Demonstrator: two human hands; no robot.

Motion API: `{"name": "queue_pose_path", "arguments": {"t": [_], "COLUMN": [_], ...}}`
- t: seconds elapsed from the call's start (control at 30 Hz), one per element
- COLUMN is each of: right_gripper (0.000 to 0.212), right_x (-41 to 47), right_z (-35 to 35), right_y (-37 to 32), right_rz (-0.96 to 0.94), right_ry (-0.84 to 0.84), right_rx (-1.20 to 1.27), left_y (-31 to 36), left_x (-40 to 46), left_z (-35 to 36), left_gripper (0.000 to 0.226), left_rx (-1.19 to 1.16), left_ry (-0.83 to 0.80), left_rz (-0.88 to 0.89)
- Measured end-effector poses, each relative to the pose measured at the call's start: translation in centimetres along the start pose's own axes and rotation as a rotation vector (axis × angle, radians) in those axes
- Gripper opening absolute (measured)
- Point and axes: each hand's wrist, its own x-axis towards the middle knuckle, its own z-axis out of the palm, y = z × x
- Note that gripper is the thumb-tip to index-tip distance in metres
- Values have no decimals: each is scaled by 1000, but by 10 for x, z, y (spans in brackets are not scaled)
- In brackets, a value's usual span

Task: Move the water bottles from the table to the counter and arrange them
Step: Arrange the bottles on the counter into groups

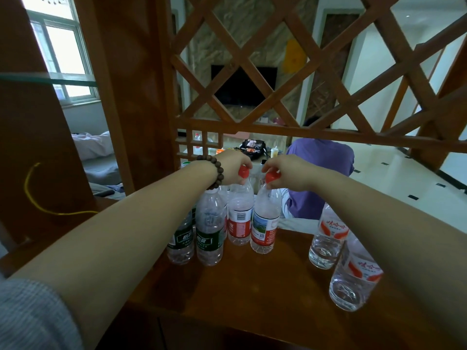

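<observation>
Several clear water bottles stand on the brown wooden counter (252, 286). My left hand (233, 165) grips the red cap of a red-labelled bottle (240, 213). My right hand (288, 173) pinches the red cap of the red-labelled bottle (265, 221) beside it. Both bottles stand upright, close together at the counter's far side. Two green-labelled bottles (209, 236) (180, 242) stand to their left, partly behind my left forearm. Two bottles with red-and-white labels (328, 238) (356, 276) stand at the right, partly under my right forearm.
A wooden lattice screen (290, 72) rises right behind the counter's far edge, with a wooden post (131, 97) at its left. Beyond it a person in a purple top (321, 157) sits near a low table with bottles and small items (252, 147).
</observation>
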Motion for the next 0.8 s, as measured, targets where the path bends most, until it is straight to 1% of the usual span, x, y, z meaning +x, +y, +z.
{"name": "queue_pose_path", "arguments": {"t": [0.2,0.33,0.47,0.53,0.63,0.7,0.73,0.8], "right_gripper": [54,56,49,47,45,43,43,42], "right_x": [-9,-29,-58,-72,-92,-102,-106,-112], "right_z": [-3,-25,-49,-55,-55,-51,-48,-41], "right_y": [3,16,47,62,78,87,91,97], "right_rz": [-21,27,96,145,185,191,198,204], "right_ry": [-18,12,20,-2,-37,-39,-34,-19], "right_rx": [59,131,37,2,-28,15,50,123], "left_y": [2,3,5,12,39,65,80,107], "left_x": [0,1,2,0,-8,-14,-15,-16], "left_z": [-1,-2,-4,-7,-16,-19,-19,-15], "left_gripper": [58,61,65,65,57,49,45,41], "left_rx": [16,23,34,42,-37,-134,-197,-328], "left_ry": [-52,-78,-95,-64,78,163,171,112], "left_rz": [20,29,25,44,147,251,303,389]}}
